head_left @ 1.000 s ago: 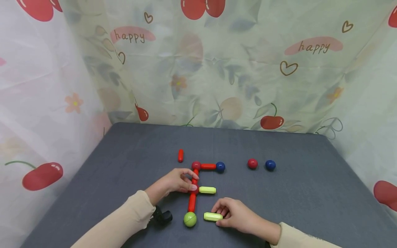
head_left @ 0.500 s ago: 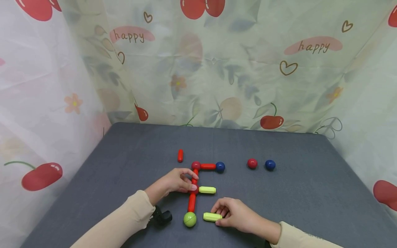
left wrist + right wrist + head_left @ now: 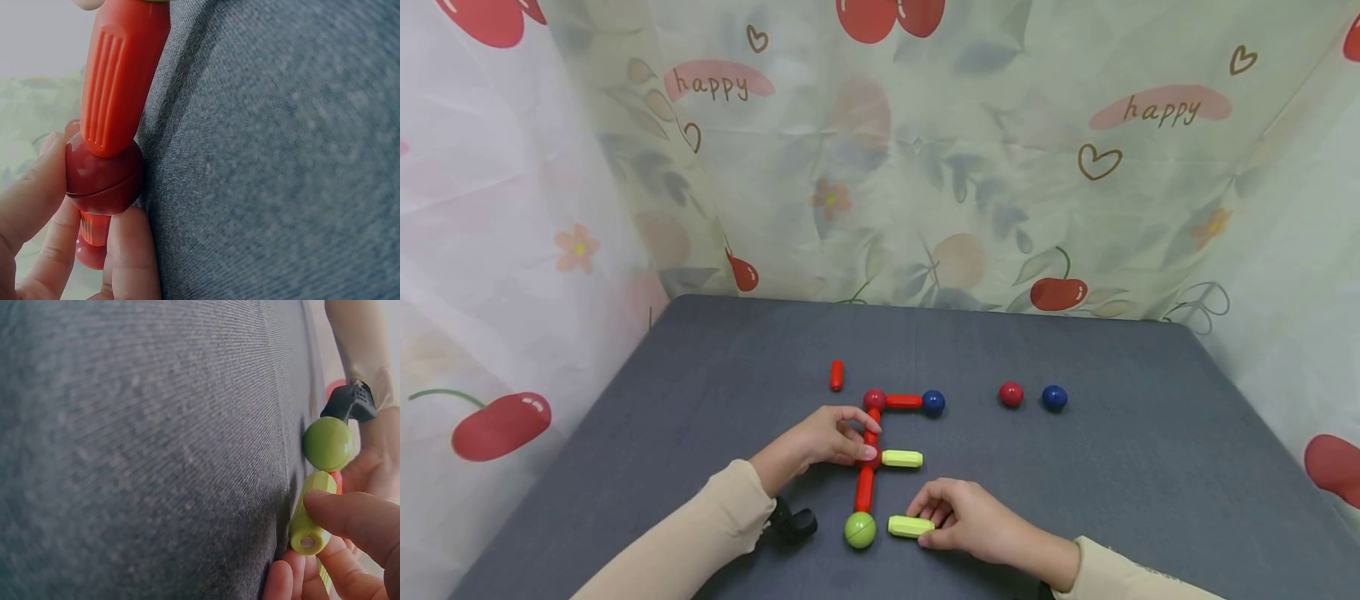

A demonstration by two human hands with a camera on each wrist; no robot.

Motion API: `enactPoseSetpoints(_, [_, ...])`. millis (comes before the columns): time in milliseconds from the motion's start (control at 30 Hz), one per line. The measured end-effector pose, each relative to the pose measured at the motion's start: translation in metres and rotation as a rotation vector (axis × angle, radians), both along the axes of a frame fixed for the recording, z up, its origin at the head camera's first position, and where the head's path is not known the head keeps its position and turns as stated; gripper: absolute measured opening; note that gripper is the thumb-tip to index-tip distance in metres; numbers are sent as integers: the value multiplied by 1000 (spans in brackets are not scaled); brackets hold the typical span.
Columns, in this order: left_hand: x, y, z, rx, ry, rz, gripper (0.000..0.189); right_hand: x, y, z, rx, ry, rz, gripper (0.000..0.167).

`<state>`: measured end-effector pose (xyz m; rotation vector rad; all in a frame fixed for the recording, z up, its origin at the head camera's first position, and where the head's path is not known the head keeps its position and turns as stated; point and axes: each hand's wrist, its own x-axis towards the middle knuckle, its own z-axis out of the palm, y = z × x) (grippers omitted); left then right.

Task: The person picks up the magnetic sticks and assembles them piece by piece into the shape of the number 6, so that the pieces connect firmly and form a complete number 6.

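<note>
My left hand (image 3: 827, 437) pinches the middle red ball (image 3: 103, 178) of a magnetic ball-and-rod figure lying on the table. Red rods (image 3: 864, 490) run from that ball toward a green ball (image 3: 860, 530) at the near end and a red ball (image 3: 875, 400) at the far end. A side rod joins the far ball to a blue ball (image 3: 933, 403). Another side rod, yellow-green (image 3: 902, 459), sticks out from the middle ball. My right hand (image 3: 970, 521) pinches a loose yellow-green magnetic rod (image 3: 911, 527) by its right end, a small gap from the green ball.
A loose red rod (image 3: 837, 376) lies beyond the figure. To the right are a loose red ball (image 3: 1011, 394) and a loose blue ball (image 3: 1055, 397). A black wrist device (image 3: 793, 525) sits under the left sleeve. Printed cloth (image 3: 917, 167) hangs behind the grey table (image 3: 1120, 467).
My right hand has slid slightly left with the yellow-green rod, narrowing the gap to the green ball. The left hand keeps its hold on the red ball.
</note>
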<state>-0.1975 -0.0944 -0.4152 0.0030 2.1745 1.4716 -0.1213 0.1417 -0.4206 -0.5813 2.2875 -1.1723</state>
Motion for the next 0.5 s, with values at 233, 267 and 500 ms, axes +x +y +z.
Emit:
enactPoseSetpoints(233, [0,-1,1,5,-3,1,32,1,-5,2,-5,-22,-1,19])
enactPoseSetpoints(267, [0,-1,1,5,-1,1,32,1,-6,2,-7,-26,-1,19])
enactPoseSetpoints(500, [0,-1,0,8,8,-6,32,1,-12,2,-28,-30,9,18])
